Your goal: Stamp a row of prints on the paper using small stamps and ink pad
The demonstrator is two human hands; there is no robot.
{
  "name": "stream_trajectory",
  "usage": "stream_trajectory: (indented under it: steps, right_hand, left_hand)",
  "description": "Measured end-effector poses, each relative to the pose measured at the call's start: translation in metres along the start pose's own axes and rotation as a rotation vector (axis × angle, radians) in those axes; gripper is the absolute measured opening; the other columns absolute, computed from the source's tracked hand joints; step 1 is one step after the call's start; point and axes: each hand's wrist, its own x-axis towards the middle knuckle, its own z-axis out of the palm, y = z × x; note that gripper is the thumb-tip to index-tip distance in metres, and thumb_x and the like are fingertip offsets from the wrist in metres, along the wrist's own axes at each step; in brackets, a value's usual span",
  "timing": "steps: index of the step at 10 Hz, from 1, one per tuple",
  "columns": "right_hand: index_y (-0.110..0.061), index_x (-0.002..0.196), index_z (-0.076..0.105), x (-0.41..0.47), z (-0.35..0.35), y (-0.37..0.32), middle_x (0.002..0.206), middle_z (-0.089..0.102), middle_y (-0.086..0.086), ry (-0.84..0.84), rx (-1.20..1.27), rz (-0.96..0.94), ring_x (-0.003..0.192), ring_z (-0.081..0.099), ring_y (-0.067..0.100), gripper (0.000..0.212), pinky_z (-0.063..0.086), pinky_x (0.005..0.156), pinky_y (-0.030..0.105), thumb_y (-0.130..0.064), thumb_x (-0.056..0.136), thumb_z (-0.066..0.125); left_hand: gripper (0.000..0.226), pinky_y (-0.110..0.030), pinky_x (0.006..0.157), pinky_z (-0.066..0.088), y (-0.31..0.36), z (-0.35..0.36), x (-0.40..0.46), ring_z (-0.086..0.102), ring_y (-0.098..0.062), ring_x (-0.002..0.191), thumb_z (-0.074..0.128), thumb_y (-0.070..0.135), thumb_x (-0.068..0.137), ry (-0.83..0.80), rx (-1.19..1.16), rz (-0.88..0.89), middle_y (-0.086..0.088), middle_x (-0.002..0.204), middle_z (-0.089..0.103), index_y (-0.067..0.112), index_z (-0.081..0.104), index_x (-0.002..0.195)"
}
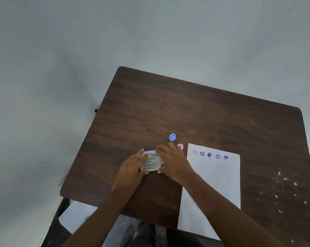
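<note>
Both forearms are bare, with no sleeves, rings or watch showing.

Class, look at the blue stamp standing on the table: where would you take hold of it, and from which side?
Pinch the narrow upper knob of the blue stamp from above. It stands upright on its wider base, clear of both hands, so the top is free.

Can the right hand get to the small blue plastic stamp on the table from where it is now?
Probably yes: the small blue plastic stamp stands in the open just beyond the right hand.
</note>
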Motion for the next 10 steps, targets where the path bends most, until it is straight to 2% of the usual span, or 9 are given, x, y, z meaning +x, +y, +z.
stream_trajectory:
  steps: [1, 2, 3, 4, 6, 7, 9, 10]
  right_hand:
    - [-0.019, 0.135, 0.046, 0.0, 0.0, 0.0, 0.14, 0.049, 0.0, 0.013, -0.001, 0.004, 0.124, 0.039, 0.021, 0.078, 0.034, 0.102, 0.039, -0.04, 0.068, 0.081]
    - [-0.015, 0.132, 0.049, 0.004, -0.004, -0.001, 0.136, 0.052, 0.003, 0.025, -0.04, -0.008, 0.122, 0.042, 0.022, 0.076, 0.036, 0.101, 0.039, -0.04, 0.068, 0.081]
    - [-0.012, 0.127, 0.051, 0.011, -0.006, -0.003, 0.13, 0.056, 0.007, 0.004, -0.114, -0.009, 0.119, 0.046, 0.025, 0.072, 0.037, 0.101, 0.038, -0.043, 0.068, 0.081]
    - [-0.01, 0.123, 0.052, 0.016, -0.006, -0.002, 0.125, 0.058, 0.01, -0.029, -0.182, -0.021, 0.117, 0.049, 0.027, 0.074, 0.038, 0.101, 0.038, -0.05, 0.067, 0.08]
    - [-0.007, 0.126, 0.053, 0.02, -0.005, 0.003, 0.123, 0.057, 0.011, -0.044, -0.194, -0.046, 0.114, 0.047, 0.026, 0.084, 0.04, 0.097, 0.036, -0.057, 0.064, 0.078]
    - [-0.007, 0.126, 0.053, 0.018, -0.003, 0.002, 0.122, 0.057, 0.011, -0.038, -0.157, -0.031, 0.114, 0.047, 0.026, 0.085, 0.041, 0.096, 0.037, -0.055, 0.062, 0.08]
    - [-0.008, 0.132, 0.048, 0.017, -0.004, 0.005, 0.129, 0.054, 0.012, -0.047, -0.148, -0.049, 0.118, 0.045, 0.027, 0.087, 0.038, 0.1, 0.037, -0.061, 0.067, 0.074]
    - [-0.006, 0.132, 0.047, 0.011, -0.01, 0.005, 0.134, 0.051, 0.012, 0.006, -0.038, -0.031, 0.121, 0.045, 0.028, 0.087, 0.038, 0.101, 0.038, -0.071, 0.075, 0.058]
  left_hand:
    - [0.077, -0.023, 0.108, 0.027, 0.001, -0.001, 0.004, 0.043, -0.014, 0.134, 0.081, 0.018, 0.072, 0.008, -0.017, -0.056, 0.0, 0.148, 0.044, 0.017, 0.046, 0.141]
    - [0.075, -0.02, 0.109, 0.023, 0.003, 0.001, 0.01, 0.043, -0.015, 0.134, 0.081, 0.017, 0.072, -0.018, 0.01, -0.061, -0.002, 0.145, 0.047, 0.012, 0.047, 0.139]
    - [0.073, -0.019, 0.11, 0.016, 0.003, 0.001, 0.02, 0.041, -0.02, 0.136, 0.079, 0.012, 0.073, -0.067, 0.048, -0.036, -0.005, 0.146, 0.046, 0.009, 0.046, 0.139]
    - [0.082, -0.017, 0.108, 0.014, 0.0, -0.002, 0.031, 0.037, -0.017, 0.136, 0.078, 0.014, 0.074, -0.119, 0.118, 0.021, -0.001, 0.152, 0.038, 0.012, 0.038, 0.145]
    - [0.09, -0.015, 0.1, 0.026, -0.004, -0.007, 0.047, 0.043, -0.015, 0.124, 0.082, 0.013, 0.066, -0.204, 0.148, 0.038, -0.001, 0.15, 0.042, 0.012, 0.037, 0.145]
    - [0.09, -0.013, 0.098, 0.025, -0.005, -0.006, 0.046, 0.042, -0.014, 0.123, 0.082, 0.012, 0.066, -0.197, 0.12, 0.018, 0.0, 0.149, 0.042, 0.013, 0.037, 0.145]
    - [0.087, -0.018, 0.104, 0.023, -0.007, -0.014, 0.049, 0.037, -0.013, 0.131, 0.08, 0.023, 0.071, -0.214, 0.162, 0.064, 0.004, 0.152, 0.039, 0.016, 0.035, 0.146]
    - [0.075, -0.024, 0.112, 0.021, 0.002, -0.024, 0.051, 0.032, -0.013, 0.138, 0.071, 0.028, 0.082, -0.229, 0.17, 0.08, 0.002, 0.152, 0.038, 0.016, 0.035, 0.146]
